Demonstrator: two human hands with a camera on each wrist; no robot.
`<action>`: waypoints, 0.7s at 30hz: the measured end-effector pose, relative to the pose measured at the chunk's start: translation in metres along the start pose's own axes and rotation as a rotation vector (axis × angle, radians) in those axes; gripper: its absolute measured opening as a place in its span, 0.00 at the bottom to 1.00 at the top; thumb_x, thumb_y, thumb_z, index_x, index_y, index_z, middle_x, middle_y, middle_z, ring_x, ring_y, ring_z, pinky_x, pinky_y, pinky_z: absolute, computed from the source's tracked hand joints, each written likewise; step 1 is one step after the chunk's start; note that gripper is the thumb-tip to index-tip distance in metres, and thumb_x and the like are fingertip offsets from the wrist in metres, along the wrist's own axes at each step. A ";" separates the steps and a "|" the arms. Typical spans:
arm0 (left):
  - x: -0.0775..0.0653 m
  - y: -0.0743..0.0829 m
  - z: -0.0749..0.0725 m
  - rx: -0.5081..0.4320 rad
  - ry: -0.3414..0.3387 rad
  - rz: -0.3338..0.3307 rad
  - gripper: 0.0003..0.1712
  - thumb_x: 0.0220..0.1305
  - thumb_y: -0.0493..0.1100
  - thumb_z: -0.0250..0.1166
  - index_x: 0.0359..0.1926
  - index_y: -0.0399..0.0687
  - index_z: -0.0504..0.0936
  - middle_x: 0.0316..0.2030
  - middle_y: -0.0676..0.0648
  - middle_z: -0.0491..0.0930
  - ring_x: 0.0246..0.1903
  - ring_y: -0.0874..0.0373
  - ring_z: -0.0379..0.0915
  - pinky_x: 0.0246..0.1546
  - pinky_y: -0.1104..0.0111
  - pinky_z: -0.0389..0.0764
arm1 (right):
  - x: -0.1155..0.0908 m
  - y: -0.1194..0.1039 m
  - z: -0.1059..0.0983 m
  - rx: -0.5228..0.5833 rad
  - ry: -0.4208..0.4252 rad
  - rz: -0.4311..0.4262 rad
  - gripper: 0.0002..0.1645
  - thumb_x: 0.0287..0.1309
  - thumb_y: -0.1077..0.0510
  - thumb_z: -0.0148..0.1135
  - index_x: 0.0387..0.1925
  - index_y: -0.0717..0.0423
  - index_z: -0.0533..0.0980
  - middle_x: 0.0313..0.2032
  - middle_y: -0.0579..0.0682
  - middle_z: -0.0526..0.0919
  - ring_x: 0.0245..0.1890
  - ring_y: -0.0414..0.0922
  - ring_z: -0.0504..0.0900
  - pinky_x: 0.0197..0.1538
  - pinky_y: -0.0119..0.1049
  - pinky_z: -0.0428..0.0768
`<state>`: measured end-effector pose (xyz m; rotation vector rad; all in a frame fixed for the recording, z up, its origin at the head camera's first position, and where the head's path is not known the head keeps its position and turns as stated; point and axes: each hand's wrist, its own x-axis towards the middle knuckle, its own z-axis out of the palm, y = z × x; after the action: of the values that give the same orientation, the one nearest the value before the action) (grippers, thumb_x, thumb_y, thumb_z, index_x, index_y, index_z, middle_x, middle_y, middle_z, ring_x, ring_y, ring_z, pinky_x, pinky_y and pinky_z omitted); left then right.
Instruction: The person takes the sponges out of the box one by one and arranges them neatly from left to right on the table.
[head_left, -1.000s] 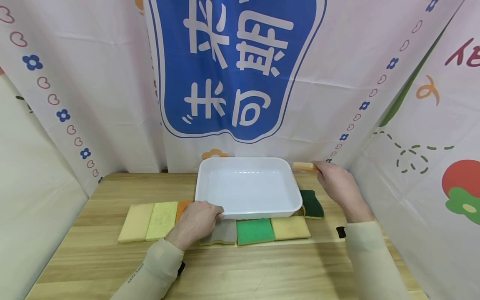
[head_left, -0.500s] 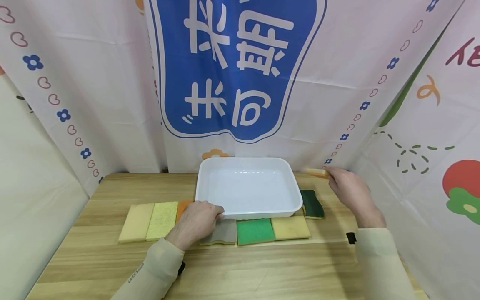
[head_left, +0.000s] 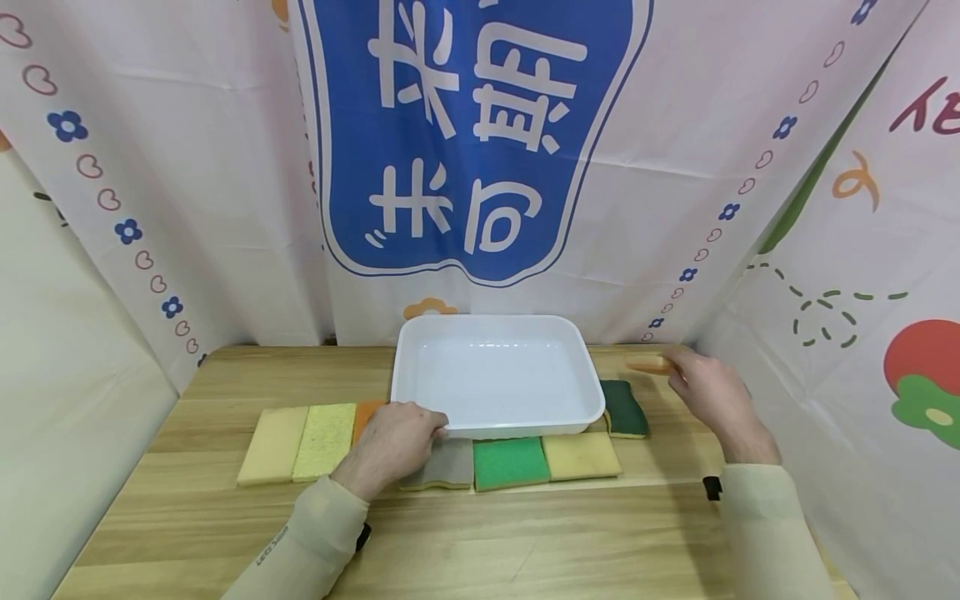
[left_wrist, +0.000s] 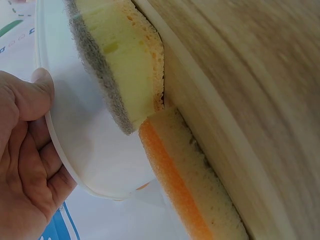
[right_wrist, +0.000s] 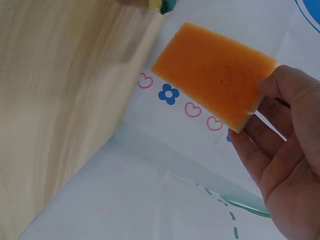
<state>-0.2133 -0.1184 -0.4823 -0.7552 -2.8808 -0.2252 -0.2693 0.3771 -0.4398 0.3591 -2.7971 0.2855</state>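
Observation:
My right hand (head_left: 712, 400) pinches an orange sponge (right_wrist: 215, 70) by one end, thumb on its orange face. It hangs above the table, right of the white tray (head_left: 400, 367) and beyond the dark green sponge (head_left: 624, 408). With thumb and curled fingers my left hand (head_left: 393, 442) grips the tray's near left rim; the left wrist view shows the thumb on the edge. The tray is tilted, its front edge raised over the sponges. Just below that hand lie a grey-topped sponge (left_wrist: 120, 65) and another orange sponge (left_wrist: 172, 175), partly hidden in the head view.
Along the table (head_left: 480, 542) runs a row of sponges: a pale yellow one (head_left: 272, 446), a lime yellow one (head_left: 324, 442), a green one (head_left: 512, 463) and a beige one (head_left: 582, 456). A printed white curtain (head_left: 247, 167) hangs behind and at the sides.
My right hand has moved to the right and lower with the orange sponge, away from the tray's far right corner. The left hand and the tray have stayed in place.

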 end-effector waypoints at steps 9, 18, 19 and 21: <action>0.000 -0.001 0.001 -0.006 -0.005 0.000 0.11 0.80 0.44 0.78 0.34 0.53 0.94 0.25 0.52 0.90 0.22 0.61 0.74 0.22 0.63 0.78 | -0.007 0.015 0.007 -0.003 -0.073 0.032 0.17 0.79 0.67 0.69 0.63 0.63 0.88 0.54 0.69 0.95 0.43 0.68 0.95 0.43 0.68 0.90; 0.000 0.000 -0.001 -0.009 -0.005 0.004 0.11 0.80 0.44 0.77 0.35 0.52 0.94 0.25 0.51 0.89 0.23 0.61 0.74 0.22 0.62 0.79 | -0.012 0.024 0.012 0.000 -0.134 0.021 0.17 0.77 0.67 0.71 0.63 0.62 0.89 0.57 0.66 0.96 0.52 0.71 0.95 0.54 0.72 0.92; 0.000 0.000 -0.001 -0.008 -0.003 0.004 0.11 0.80 0.44 0.77 0.35 0.52 0.94 0.25 0.51 0.90 0.23 0.61 0.75 0.22 0.62 0.79 | -0.013 0.024 0.013 0.000 -0.140 0.018 0.17 0.76 0.67 0.72 0.62 0.62 0.90 0.57 0.65 0.96 0.53 0.71 0.95 0.55 0.72 0.92; 0.000 0.000 -0.002 -0.007 -0.003 0.004 0.11 0.80 0.44 0.78 0.35 0.52 0.94 0.26 0.51 0.90 0.23 0.60 0.75 0.22 0.62 0.79 | -0.013 0.025 0.015 -0.006 -0.149 0.005 0.16 0.76 0.66 0.74 0.61 0.61 0.91 0.56 0.64 0.97 0.54 0.70 0.95 0.56 0.71 0.92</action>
<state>-0.2129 -0.1190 -0.4809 -0.7631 -2.8830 -0.2343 -0.2680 0.4007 -0.4616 0.3870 -2.9440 0.2616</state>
